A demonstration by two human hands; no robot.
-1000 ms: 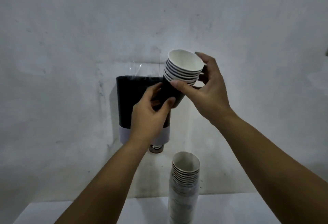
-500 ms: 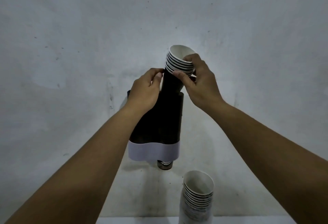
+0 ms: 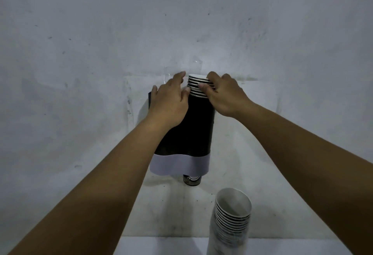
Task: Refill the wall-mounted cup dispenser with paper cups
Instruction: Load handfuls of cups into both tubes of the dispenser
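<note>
A black cup dispenser hangs on the grey wall, its lower edge wrapped in a pale band. The base of a dark cup pokes out below the band.

At the dispenser's top, a nested stack of paper cups stands upright with only its white rims showing above the black body; the rest of the stack is hidden inside or behind the dispenser, and the rims are too tightly packed to count surely.

The right hand has its grip closed around the rims from the right side, thumb in front and fingers curled over the top edge. The left hand lies against the upper left of the dispenser with fingers fairly straight, the thumb touching the stack's left side just beside the rims; its grip is loose and holds nothing. Both forearms reach up from the bottom corners of the view.

A piece of clear plastic film shows faintly against the wall just above the hands.

Lower right, well apart from the dispenser, a 2nd tall stack of cups stands on a pale surface, tilted slightly, its open mouth facing up and its lower part wrapped in a clear sleeve. Only the far edge of that surface is in view, meeting the wall
</note>
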